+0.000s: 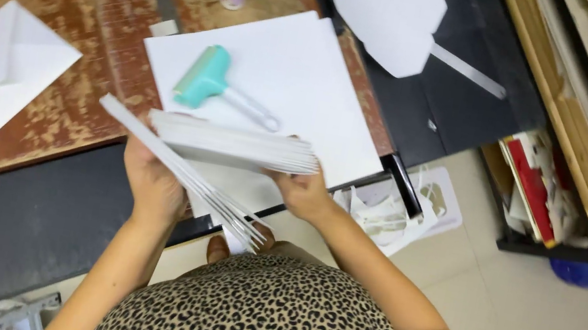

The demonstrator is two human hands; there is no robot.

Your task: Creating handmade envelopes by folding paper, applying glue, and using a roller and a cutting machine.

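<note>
The stack of white cards (233, 145) hovered over the worktop's (46, 65) near edge, split in two: the left hand (155, 185) clutched a fanned, tilted bundle from beneath, the right hand (305, 193) gripped the level bundle's right end. They looked light, thin, stiff yet slippery, best pinched across the edges.

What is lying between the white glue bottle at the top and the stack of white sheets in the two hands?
In the head view, a teal roller with a clear handle lies there, on a large white sheet.
</note>
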